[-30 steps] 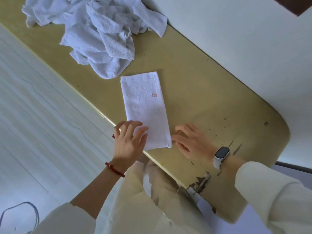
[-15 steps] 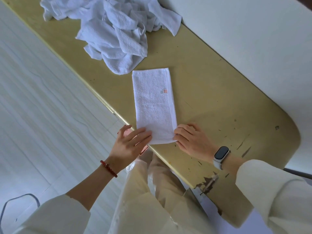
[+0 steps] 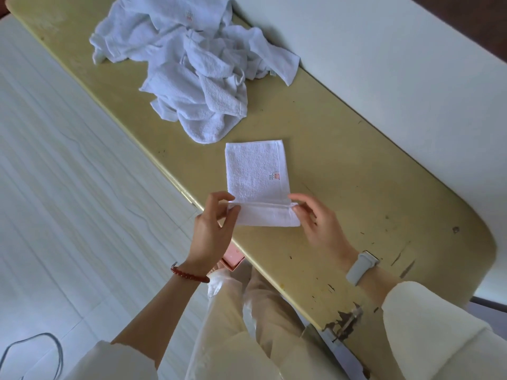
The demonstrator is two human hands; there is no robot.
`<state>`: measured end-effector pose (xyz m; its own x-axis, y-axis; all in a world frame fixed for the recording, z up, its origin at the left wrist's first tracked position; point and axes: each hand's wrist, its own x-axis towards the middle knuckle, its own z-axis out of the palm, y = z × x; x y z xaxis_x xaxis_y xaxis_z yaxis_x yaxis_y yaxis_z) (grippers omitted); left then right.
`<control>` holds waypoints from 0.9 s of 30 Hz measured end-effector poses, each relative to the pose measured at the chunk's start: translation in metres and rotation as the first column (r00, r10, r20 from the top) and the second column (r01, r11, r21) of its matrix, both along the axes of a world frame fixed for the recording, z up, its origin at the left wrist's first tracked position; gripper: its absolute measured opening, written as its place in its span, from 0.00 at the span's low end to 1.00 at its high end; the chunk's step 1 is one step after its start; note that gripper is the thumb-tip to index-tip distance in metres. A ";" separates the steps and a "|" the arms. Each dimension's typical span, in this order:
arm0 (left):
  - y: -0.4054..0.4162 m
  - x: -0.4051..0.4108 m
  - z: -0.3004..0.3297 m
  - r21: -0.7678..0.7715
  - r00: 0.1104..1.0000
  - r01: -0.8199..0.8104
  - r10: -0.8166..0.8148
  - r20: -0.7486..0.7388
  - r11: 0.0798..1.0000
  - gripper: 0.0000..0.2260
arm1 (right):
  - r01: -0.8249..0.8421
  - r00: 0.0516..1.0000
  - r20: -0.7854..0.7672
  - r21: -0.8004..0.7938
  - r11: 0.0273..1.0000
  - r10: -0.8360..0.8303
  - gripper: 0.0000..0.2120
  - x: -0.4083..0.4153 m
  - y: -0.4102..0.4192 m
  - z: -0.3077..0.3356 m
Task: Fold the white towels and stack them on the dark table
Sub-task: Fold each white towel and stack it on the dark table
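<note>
A white towel [image 3: 255,168], folded into a narrow strip with a small red logo, lies on the yellowish table [image 3: 343,165]. Its near end is lifted and turned over toward the far end. My left hand [image 3: 212,231] pinches the left corner of that lifted edge between thumb and fingers. My right hand [image 3: 318,223] pinches the right corner the same way. A crumpled pile of white towels [image 3: 192,72] lies farther along the table, just beyond the strip.
The table has a rounded end at the right with chipped, worn paint near my right sleeve. A white wall runs along its far side. Pale floorboards lie to the left, with a dark cable [image 3: 33,352] at the lower left. A pink object [image 3: 233,260] shows under the table edge.
Both hands went from resting at the towel's near end to pinching its corners and lifting that end up and over toward the far end.
</note>
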<state>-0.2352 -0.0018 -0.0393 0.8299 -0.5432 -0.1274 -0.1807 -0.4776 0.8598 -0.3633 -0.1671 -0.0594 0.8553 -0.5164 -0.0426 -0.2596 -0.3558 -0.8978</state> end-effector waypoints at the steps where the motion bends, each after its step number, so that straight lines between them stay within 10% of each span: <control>1: -0.003 0.004 0.001 0.001 1.000 0.001 -0.001 -0.007 1.000 0.05 | 0.020 1.000 0.004 0.038 0.999 -0.020 0.11 0.006 -0.002 0.002; 27: -0.003 0.015 0.004 -0.124 0.977 -0.035 0.008 -0.212 0.992 0.07 | 0.162 0.982 -0.151 0.357 0.920 -0.114 0.10 0.032 -0.007 0.028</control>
<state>-0.2202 -0.0044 -0.0357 0.8033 -0.5486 -0.2318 0.0198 -0.3644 0.9310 -0.3311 -0.1741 -0.0319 0.7521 -0.5570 -0.3524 -0.4002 0.0389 -0.9156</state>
